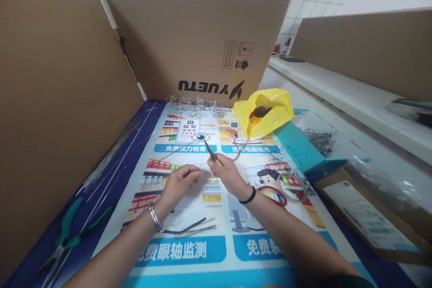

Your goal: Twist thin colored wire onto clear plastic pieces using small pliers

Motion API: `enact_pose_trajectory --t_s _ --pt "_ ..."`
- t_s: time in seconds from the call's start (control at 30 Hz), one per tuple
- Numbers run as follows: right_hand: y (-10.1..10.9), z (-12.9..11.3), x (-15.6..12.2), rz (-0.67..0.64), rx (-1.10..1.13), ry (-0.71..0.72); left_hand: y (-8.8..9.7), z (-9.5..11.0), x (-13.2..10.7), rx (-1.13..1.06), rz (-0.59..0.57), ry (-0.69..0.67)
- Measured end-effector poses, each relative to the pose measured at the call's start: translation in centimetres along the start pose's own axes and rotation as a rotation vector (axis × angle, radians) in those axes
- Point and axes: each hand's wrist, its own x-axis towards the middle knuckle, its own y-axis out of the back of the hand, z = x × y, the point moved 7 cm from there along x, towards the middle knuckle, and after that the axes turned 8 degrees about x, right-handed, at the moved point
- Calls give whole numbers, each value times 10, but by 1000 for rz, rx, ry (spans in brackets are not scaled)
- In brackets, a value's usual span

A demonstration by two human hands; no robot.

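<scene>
at the centre of the frame, the right hand is clenched around the pliers, whose long axis slants to the upper left, nose pointing away. the left hand is just beside it toward the lower left, fingertips pinched together; i cannot tell whether they grip anything. the pliers' tip lies above and slightly right of those fingertips, apart from them.

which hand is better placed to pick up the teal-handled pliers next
Probably the left hand: the teal-handled pliers lie on its side, while the right hand is farther across and grips yellow-handled pliers. Whether the left holds anything is unclear.
</scene>
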Motion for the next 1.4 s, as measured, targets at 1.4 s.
enact_pose_trajectory --t_s 1.4 --pt "-16 10 -9 -141 693 -262 8 -9 1 -333 98 71"
